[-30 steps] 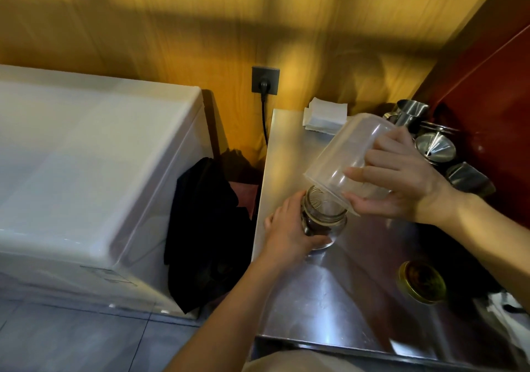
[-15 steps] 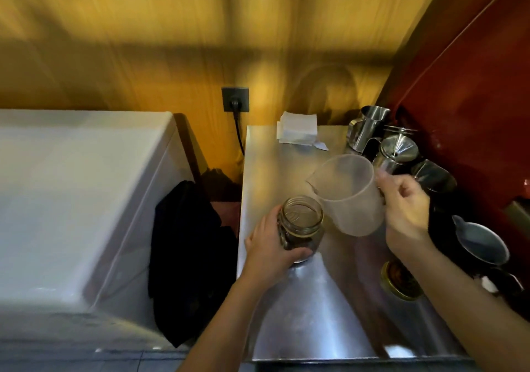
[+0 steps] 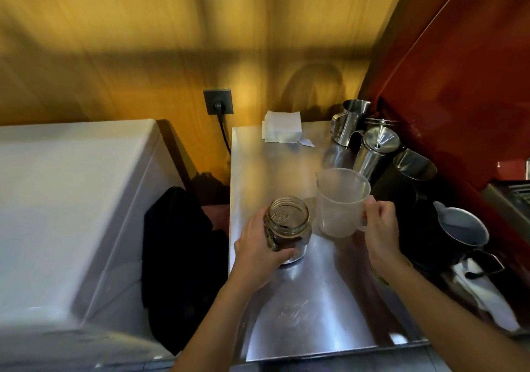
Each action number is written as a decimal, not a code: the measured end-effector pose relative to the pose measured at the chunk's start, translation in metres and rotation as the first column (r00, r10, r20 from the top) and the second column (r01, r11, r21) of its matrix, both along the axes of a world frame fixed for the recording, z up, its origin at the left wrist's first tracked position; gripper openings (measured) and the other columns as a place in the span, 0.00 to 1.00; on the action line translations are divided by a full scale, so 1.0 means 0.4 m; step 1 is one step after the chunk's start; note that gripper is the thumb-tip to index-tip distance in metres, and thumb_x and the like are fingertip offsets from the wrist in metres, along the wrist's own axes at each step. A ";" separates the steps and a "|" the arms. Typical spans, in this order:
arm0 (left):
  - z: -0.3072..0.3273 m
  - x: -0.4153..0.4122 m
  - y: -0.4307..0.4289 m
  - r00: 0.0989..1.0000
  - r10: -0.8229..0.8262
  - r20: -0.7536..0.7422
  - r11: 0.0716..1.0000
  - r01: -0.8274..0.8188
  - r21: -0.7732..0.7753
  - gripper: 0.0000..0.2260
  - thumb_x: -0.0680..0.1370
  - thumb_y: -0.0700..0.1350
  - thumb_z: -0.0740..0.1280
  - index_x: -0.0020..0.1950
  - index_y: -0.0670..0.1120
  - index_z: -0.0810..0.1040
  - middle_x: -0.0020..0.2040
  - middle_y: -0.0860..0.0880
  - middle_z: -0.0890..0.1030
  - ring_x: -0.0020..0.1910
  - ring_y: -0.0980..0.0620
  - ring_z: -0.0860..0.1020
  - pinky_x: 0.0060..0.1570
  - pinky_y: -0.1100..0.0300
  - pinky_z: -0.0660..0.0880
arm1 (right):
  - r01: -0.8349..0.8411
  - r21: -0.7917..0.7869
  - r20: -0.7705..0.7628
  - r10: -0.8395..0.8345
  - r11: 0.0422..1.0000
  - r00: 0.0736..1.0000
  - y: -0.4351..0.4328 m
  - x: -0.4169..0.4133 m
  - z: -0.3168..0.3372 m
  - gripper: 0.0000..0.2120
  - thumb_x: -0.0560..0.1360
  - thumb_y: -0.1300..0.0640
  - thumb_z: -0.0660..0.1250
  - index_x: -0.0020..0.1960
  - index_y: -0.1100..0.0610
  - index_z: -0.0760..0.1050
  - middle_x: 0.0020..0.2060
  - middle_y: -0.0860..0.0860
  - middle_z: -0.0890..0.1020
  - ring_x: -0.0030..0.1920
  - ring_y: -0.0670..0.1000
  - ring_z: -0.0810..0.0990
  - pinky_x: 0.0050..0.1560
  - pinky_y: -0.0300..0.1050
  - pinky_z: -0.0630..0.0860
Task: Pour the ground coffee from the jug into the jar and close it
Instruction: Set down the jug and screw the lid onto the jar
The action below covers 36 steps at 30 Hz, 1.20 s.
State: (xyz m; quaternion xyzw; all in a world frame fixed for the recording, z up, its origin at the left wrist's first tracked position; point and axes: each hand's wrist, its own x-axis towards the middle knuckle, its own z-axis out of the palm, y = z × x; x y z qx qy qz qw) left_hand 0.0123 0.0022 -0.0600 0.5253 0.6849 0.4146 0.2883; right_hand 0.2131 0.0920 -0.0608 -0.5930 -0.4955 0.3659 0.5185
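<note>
An open glass jar (image 3: 288,225) stands on the steel counter (image 3: 309,300), with dark ground coffee in its lower part. My left hand (image 3: 258,252) is wrapped around its left side. Just right of the jar a clear plastic jug (image 3: 339,202) stands upright on the counter and looks empty. My right hand (image 3: 380,228) grips the jug's handle. The jar's gold lid (image 3: 380,277) lies on the counter under my right wrist, mostly hidden by my forearm.
Several steel pitchers (image 3: 372,148) and dark jugs (image 3: 459,234) crowd the counter's right side against a red wall. Folded white paper (image 3: 282,126) lies at the back. A white chest appliance (image 3: 71,214) and a black bag (image 3: 177,257) sit left of the counter.
The jug was tipped upside down over the jar, then swung upright and came down to the right of the jar. My left hand kept hold of the jar.
</note>
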 end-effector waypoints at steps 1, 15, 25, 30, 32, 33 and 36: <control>-0.002 -0.001 0.000 1.000 -0.004 -0.001 1.000 0.004 -0.004 0.42 0.56 0.53 0.79 0.67 0.52 0.65 0.63 0.51 0.74 0.64 0.49 0.71 0.63 0.44 0.68 | -0.002 0.008 0.008 0.002 1.000 1.000 -0.002 0.003 -0.005 0.10 0.79 0.52 0.56 0.44 0.57 0.67 0.37 0.49 0.73 0.39 0.49 0.73 0.38 0.43 0.70; -0.020 0.013 -0.025 0.998 -0.055 0.035 0.998 0.055 0.018 0.39 0.58 0.50 0.80 0.63 0.61 0.63 0.60 0.56 0.73 0.61 0.55 0.70 0.58 0.63 0.67 | -0.095 -0.006 0.269 0.094 0.995 0.959 -0.046 0.053 0.023 0.10 0.76 0.54 0.63 0.54 0.60 0.71 0.53 0.56 0.72 0.53 0.55 0.73 0.54 0.55 0.73; -0.022 0.037 -0.027 0.992 -0.103 0.067 0.992 0.097 0.081 0.37 0.57 0.50 0.79 0.59 0.66 0.64 0.56 0.62 0.71 0.60 0.55 0.71 0.59 0.57 0.70 | -0.083 -0.233 0.809 0.241 0.969 0.536 -0.147 0.145 -0.059 0.35 0.72 0.40 0.63 0.72 0.55 0.57 0.72 0.59 0.61 0.70 0.59 0.58 0.67 0.58 0.55; -0.023 0.039 -0.027 0.992 -0.125 0.035 0.988 0.122 0.091 0.37 0.57 0.50 0.78 0.61 0.64 0.65 0.55 0.63 0.71 0.60 0.55 0.71 0.58 0.59 0.68 | -0.086 -0.314 0.852 0.321 0.945 0.414 -0.164 0.161 -0.091 0.31 0.74 0.43 0.61 0.72 0.55 0.57 0.72 0.60 0.60 0.71 0.60 0.56 0.66 0.58 0.58; -0.021 0.038 -0.030 0.991 -0.130 0.037 0.987 0.126 0.095 0.36 0.57 0.52 0.77 0.57 0.70 0.63 0.55 0.67 0.69 0.59 0.58 0.70 0.57 0.63 0.67 | -0.101 -0.308 0.843 0.320 0.946 0.432 -0.160 0.161 -0.079 0.28 0.73 0.46 0.65 0.69 0.56 0.63 0.67 0.60 0.66 0.65 0.61 0.63 0.63 0.55 0.63; -0.021 0.038 -0.031 0.990 -0.132 0.038 0.987 0.128 0.098 0.36 0.57 0.53 0.77 0.56 0.71 0.62 0.55 0.68 0.69 0.59 0.59 0.70 0.56 0.65 0.67 | -0.115 -0.315 0.833 0.333 0.942 0.442 -0.157 0.160 -0.069 0.27 0.72 0.46 0.66 0.67 0.56 0.65 0.65 0.59 0.68 0.63 0.61 0.66 0.61 0.54 0.64; -0.025 0.035 -0.031 0.990 -0.133 0.036 0.988 0.130 0.084 0.37 0.58 0.52 0.78 0.57 0.73 0.60 0.55 0.68 0.68 0.59 0.59 0.69 0.58 0.63 0.66 | -0.177 -0.345 0.800 0.387 0.922 0.459 -0.149 0.154 -0.023 0.24 0.71 0.46 0.68 0.62 0.56 0.70 0.60 0.58 0.73 0.58 0.59 0.70 0.59 0.53 0.67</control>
